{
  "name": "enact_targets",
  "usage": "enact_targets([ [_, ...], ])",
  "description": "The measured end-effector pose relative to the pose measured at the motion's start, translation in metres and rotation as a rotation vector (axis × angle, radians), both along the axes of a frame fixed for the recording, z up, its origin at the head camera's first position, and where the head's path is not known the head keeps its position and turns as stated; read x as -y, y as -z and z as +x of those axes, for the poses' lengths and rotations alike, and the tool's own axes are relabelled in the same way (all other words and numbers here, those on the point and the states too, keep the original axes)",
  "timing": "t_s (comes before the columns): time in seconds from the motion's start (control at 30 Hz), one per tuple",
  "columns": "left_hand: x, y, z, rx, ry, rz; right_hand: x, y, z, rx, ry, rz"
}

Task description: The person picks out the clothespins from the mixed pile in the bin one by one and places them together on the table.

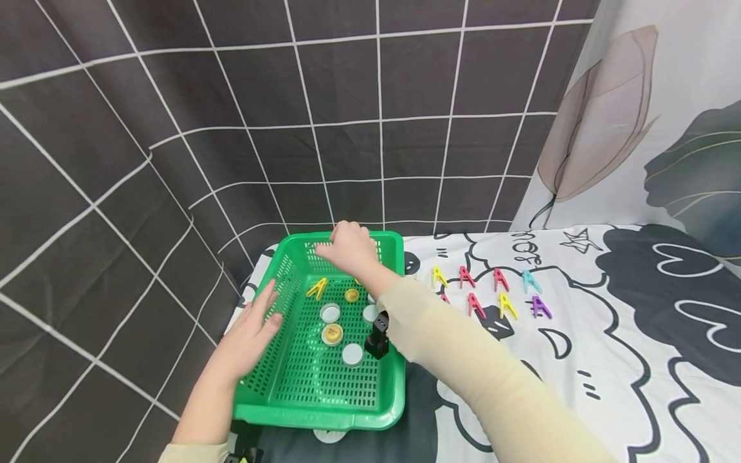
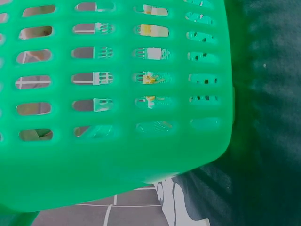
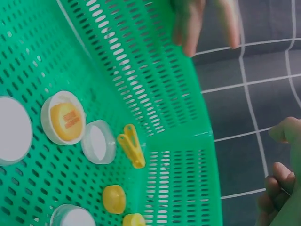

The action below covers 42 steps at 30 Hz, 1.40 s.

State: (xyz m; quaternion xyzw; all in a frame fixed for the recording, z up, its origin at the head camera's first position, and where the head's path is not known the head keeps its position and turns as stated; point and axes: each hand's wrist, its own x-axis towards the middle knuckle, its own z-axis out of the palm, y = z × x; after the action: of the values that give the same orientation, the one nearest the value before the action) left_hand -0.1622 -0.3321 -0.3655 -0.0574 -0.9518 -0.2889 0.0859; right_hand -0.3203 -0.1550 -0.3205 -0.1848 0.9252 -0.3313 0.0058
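A green plastic basket (image 1: 330, 421) stands below my hands. My left hand (image 1: 246, 334) is at its left rim, fingers nearly straight; in the right wrist view the left fingers (image 3: 192, 28) overlap that rim. Over the far end of the basket is my right hand (image 1: 354, 249), thumb pointing left. Its fingers (image 3: 277, 186) curl loosely with nothing seen between them. Inside the basket lie a yellow clothespin (image 1: 316, 289), a small yellow cap (image 1: 352, 295), a white lid with a yellow centre (image 1: 332, 334) and several white lids, including a flat one (image 1: 352, 355).
On the patterned cloth (image 1: 585, 399) right of the basket, several clothespins lie in two rows, among them a blue one (image 1: 530, 281) and a purple one (image 1: 541, 307). A white round thing (image 1: 330, 436) shows under the basket's front edge. Dark checked fabric (image 1: 341, 148) hangs behind and left.
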Motion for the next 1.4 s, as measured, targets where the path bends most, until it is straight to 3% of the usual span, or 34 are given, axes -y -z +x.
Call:
enact_targets([
  [0.33,0.001,0.000,0.000,-0.001,-0.006,-0.004,0.027,0.023,-0.001,-0.016,-0.014,0.098],
  [0.67,-0.001,0.000,-0.001,0.006,-0.014,0.002,0.028,0.040,-0.005,0.036,-0.044,0.086],
  [0.97,0.002,0.001,0.000,-0.009,-0.014,0.008,0.040,0.063,-0.012,0.095,-0.134,0.184],
  [1.4,0.005,0.003,-0.001,-0.013,-0.002,0.033,0.047,0.076,-0.014,0.111,-0.216,0.331],
])
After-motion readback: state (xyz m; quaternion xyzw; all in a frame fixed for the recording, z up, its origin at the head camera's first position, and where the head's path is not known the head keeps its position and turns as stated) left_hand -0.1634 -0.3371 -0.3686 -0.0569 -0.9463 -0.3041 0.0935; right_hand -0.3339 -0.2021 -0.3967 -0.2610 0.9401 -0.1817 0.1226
